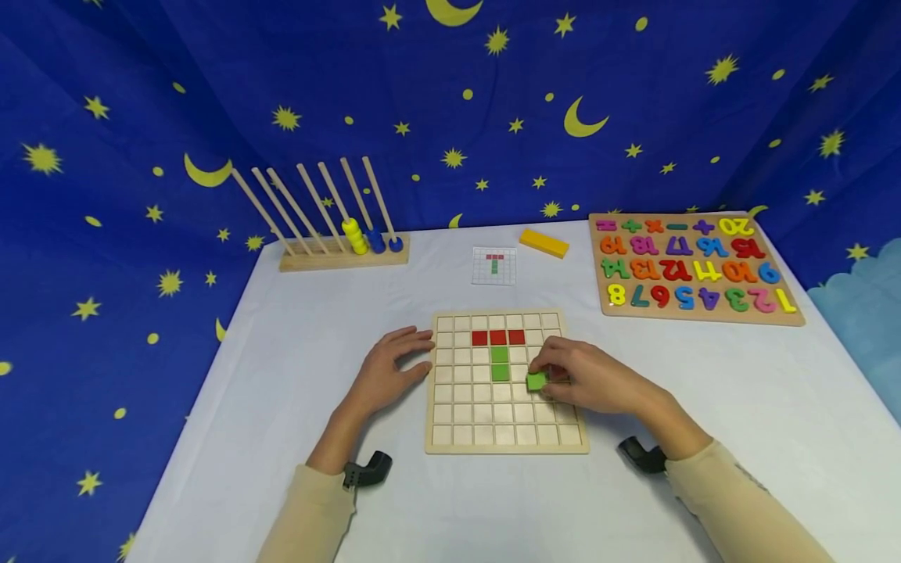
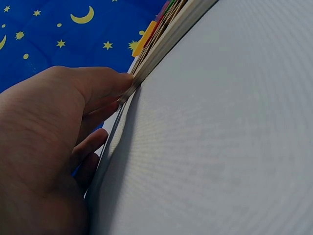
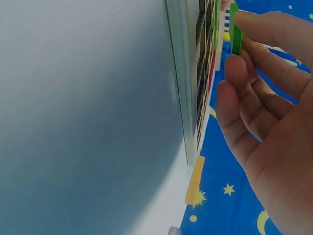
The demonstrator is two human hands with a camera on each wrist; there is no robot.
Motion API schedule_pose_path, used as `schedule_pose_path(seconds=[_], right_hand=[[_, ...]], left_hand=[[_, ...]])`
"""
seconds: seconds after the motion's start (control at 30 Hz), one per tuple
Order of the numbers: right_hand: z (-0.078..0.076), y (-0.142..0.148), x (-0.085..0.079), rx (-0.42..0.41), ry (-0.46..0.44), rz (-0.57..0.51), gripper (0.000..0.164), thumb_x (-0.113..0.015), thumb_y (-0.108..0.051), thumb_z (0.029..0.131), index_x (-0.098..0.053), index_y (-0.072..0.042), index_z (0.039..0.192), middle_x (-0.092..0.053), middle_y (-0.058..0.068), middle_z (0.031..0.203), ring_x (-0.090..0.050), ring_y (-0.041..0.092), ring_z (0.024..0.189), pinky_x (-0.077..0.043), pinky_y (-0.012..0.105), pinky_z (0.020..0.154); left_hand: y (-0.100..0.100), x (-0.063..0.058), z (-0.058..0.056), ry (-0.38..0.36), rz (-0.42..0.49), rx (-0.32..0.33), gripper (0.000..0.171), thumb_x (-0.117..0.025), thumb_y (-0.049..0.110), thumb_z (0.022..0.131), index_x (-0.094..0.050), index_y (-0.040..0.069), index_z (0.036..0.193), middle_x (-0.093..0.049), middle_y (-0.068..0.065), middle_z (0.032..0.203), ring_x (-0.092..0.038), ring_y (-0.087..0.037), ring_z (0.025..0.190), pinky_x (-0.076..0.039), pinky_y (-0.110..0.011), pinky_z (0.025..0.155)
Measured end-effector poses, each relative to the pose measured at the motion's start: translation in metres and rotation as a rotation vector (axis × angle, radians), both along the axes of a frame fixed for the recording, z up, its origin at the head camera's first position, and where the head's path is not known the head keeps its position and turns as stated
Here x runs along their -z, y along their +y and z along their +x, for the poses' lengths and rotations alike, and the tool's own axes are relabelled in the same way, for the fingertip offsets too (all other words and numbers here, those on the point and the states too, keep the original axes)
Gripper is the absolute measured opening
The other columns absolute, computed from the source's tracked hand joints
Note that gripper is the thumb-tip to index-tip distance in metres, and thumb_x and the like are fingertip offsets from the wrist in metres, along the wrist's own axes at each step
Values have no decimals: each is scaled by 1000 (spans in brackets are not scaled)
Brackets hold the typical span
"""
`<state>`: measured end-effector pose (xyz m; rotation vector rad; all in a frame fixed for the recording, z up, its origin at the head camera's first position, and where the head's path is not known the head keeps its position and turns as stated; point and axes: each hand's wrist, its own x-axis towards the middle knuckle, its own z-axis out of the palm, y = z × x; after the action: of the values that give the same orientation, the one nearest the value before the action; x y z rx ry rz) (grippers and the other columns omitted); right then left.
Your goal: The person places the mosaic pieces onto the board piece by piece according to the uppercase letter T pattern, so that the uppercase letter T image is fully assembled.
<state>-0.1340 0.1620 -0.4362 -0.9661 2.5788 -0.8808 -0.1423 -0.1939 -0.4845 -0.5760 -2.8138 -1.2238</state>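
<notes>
A wooden grid board (image 1: pixel 461 447) lies on the white table, with three red tiles (image 1: pixel 497 337) in a row and two green tiles (image 1: pixel 500 363) below the middle one. Over the right half of the board, my right hand (image 1: pixel 590 375) pinches a loose green tile (image 1: pixel 536 381) between thumb and fingers. The right wrist view shows this green tile (image 3: pixel 235 29) edge-on, held above the grid. My left hand (image 1: pixel 389 371) rests at the board's left edge, fingers extended. In the left wrist view its thumb (image 2: pixel 110 82) is right at the board's side.
Behind the board lies a pattern card (image 1: pixel 494 267) with a red and green T, beside a yellow-orange block (image 1: pixel 544 242). A peg stand (image 1: pixel 345 259) with yellow and blue beads is at back left. At back right lies a number puzzle board (image 1: pixel 697 268). A starry blue cloth hangs behind.
</notes>
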Motion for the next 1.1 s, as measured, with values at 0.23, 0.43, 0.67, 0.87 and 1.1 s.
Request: schedule_pose_path(seconds=[0.23, 0.43, 0.67, 0.87, 1.1], right_hand=[[0, -4, -1, -2, -24, 12, 24, -74, -22, 85, -69, -19, 108, -57, -12, 103, -56, 6, 87, -51, 28, 79], [1, -8, -2, 14, -41, 13, 23, -74, -23, 85, -69, -20, 108, -56, -13, 103, -57, 6, 88, -51, 28, 79], [2, -12, -2, -3, -24, -1, 22, -74, -22, 85, -70, -20, 107, -57, -12, 101, -56, 5, 86, -51, 27, 78], [1, -17, -1, -20, -2, 9, 22, -74, -23, 86, -70, -19, 107, -57, -11, 101, -54, 6, 84, -49, 27, 76], [0, -22, -1, -34, 5, 22, 24, -73, -23, 86, -70, -19, 109, -57, -12, 103, -54, 7, 85, -49, 30, 79]], left_hand=[[0, 1, -1, 4, -2, 9, 34, -73, 24, 88, -68, 17, 121, -55, 11, 134, -37, -13, 133, -29, -40, 109], [0, 2, -1, 5, -2, 9, 34, -73, 25, 88, -68, 18, 121, -55, 12, 134, -37, -14, 133, -29, -40, 109], [-1, 2, 0, 7, 8, 10, 34, -73, 25, 88, -68, 17, 121, -55, 11, 134, -37, -15, 133, -29, -42, 109], [0, 1, -1, 11, 9, 17, 34, -73, 24, 88, -68, 16, 121, -55, 10, 134, -37, -16, 133, -29, -42, 109], [-1, 2, -1, 8, 10, 13, 34, -72, 24, 88, -68, 17, 121, -55, 11, 134, -37, -16, 133, -29, -43, 109]])
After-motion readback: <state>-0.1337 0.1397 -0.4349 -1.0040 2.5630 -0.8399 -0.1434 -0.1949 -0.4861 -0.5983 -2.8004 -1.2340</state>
